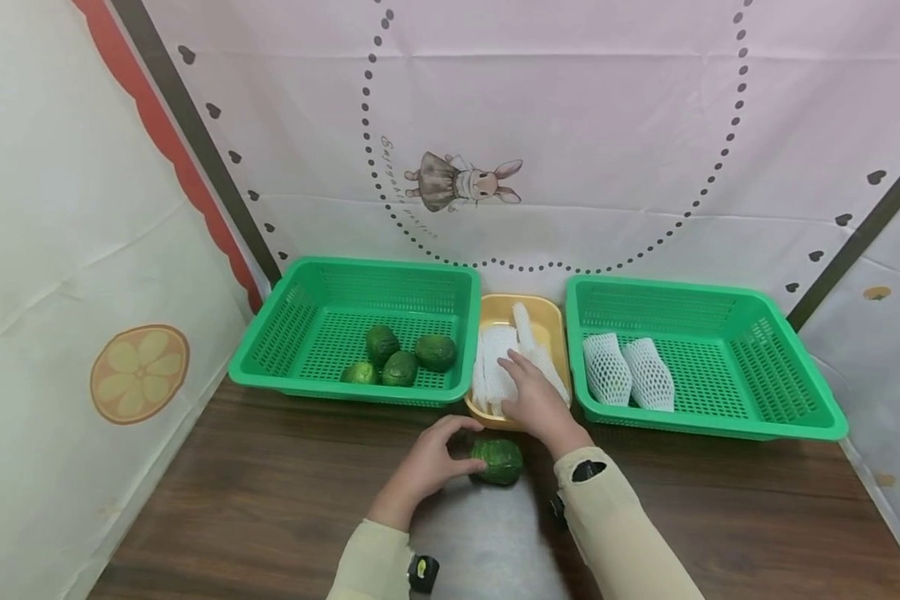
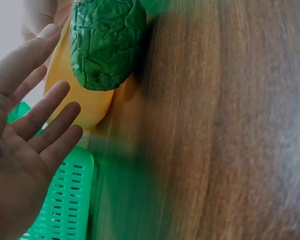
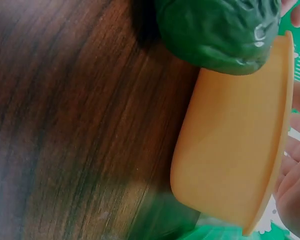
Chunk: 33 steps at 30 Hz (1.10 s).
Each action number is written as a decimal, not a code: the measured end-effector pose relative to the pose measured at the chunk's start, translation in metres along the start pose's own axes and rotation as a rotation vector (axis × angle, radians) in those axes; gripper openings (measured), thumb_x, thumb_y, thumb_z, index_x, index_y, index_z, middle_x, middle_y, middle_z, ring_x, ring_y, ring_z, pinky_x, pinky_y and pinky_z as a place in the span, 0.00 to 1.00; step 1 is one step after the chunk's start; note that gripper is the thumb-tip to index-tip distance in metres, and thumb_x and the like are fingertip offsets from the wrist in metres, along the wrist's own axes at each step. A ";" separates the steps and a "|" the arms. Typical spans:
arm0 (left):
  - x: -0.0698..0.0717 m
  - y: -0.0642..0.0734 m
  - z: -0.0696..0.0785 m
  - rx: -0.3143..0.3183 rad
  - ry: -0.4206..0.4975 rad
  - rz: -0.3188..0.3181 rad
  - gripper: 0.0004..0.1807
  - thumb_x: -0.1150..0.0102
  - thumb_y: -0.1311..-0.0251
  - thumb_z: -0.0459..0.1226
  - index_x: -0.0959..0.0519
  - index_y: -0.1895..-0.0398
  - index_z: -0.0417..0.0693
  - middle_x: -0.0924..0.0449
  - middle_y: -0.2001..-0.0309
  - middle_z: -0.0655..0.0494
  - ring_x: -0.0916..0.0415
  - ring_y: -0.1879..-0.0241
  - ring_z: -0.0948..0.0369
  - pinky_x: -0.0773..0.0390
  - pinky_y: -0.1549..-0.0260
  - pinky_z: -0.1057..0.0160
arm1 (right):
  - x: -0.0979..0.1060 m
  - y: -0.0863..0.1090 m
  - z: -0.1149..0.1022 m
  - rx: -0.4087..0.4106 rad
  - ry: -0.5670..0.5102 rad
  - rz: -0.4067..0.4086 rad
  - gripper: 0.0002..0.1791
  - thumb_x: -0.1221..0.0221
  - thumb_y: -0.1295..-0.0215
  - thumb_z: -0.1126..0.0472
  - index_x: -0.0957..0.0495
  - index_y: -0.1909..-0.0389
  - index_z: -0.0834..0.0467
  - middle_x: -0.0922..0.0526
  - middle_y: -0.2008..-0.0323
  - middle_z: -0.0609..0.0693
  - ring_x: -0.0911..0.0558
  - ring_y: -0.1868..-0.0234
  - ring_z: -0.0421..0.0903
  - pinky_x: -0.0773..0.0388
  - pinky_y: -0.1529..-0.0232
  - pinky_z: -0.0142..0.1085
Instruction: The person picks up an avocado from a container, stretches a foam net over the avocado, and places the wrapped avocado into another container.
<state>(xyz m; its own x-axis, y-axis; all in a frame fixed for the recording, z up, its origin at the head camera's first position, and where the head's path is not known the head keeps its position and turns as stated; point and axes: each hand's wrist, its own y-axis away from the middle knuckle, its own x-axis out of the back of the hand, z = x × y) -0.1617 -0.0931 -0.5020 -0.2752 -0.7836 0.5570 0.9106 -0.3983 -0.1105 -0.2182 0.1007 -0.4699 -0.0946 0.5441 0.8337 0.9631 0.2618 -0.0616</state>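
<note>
A dark green, wrinkled fruit, avocado-like (image 1: 498,462), lies on the table in front of the yellow tub (image 1: 489,422). My left hand (image 1: 429,461) is just left of it, thumb and forefinger spread at its side. In the left wrist view the fingers (image 2: 49,116) are nearly straight and the palm holds nothing. My right hand (image 1: 537,402) reaches over the tub's front rim, its fingers spread over white foam net sleeves (image 1: 499,358). From the right wrist view, the tub's wall partly hides this hand.
At left, a green basket (image 1: 285,383) holds several similar fruits (image 1: 399,368). The green basket (image 1: 783,429) at right contains two fruits in white foam nets (image 1: 607,369). Both baskets flank the tub closely, before a printed cloth backdrop (image 1: 607,150). Brown wood-grain tabletop (image 1: 270,500) extends in front.
</note>
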 end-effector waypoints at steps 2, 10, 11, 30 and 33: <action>0.000 0.000 0.000 0.003 0.006 -0.004 0.25 0.28 0.56 0.41 0.23 0.52 0.46 0.25 0.52 0.56 0.30 0.48 0.55 0.32 0.47 0.52 | 0.000 0.000 0.000 -0.007 0.019 0.009 0.34 0.40 0.47 0.66 0.35 0.36 0.57 0.41 0.33 0.54 0.40 0.34 0.54 0.36 0.41 0.48; 0.001 0.001 0.001 0.019 0.026 -0.008 0.25 0.29 0.54 0.42 0.23 0.52 0.45 0.25 0.52 0.55 0.30 0.48 0.53 0.32 0.48 0.51 | -0.004 0.000 0.002 -0.001 0.112 0.123 0.26 0.46 0.42 0.70 0.30 0.40 0.60 0.32 0.37 0.54 0.33 0.38 0.52 0.35 0.41 0.45; 0.001 0.001 0.001 0.019 0.028 -0.002 0.24 0.29 0.53 0.42 0.23 0.52 0.45 0.25 0.52 0.55 0.30 0.48 0.53 0.32 0.48 0.51 | -0.003 0.000 0.002 0.001 0.118 0.155 0.24 0.47 0.40 0.69 0.29 0.41 0.60 0.31 0.39 0.54 0.32 0.39 0.52 0.35 0.41 0.44; 0.018 0.004 0.029 -0.236 0.052 0.317 0.20 0.32 0.51 0.31 0.24 0.52 0.44 0.24 0.55 0.55 0.25 0.57 0.55 0.22 0.60 0.59 | 0.047 0.043 -0.042 0.041 -0.368 0.601 0.19 0.47 0.46 0.76 0.18 0.55 0.58 0.18 0.55 0.55 0.22 0.63 0.47 0.25 0.70 0.37; 0.023 0.004 0.037 -0.380 0.000 0.455 0.24 0.30 0.53 0.32 0.25 0.50 0.46 0.26 0.53 0.53 0.27 0.56 0.55 0.24 0.59 0.62 | 0.047 0.051 -0.049 0.062 -0.461 0.537 0.20 0.49 0.47 0.77 0.17 0.58 0.57 0.18 0.57 0.53 0.26 0.70 0.46 0.31 0.79 0.31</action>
<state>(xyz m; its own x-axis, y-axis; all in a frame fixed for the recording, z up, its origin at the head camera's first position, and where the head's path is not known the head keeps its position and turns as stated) -0.1532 -0.0948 -0.4586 0.1167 -0.9158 0.3844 0.7627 -0.1653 -0.6253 -0.1613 0.1005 -0.4072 0.2790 0.8892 0.3626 0.8918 -0.0999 -0.4413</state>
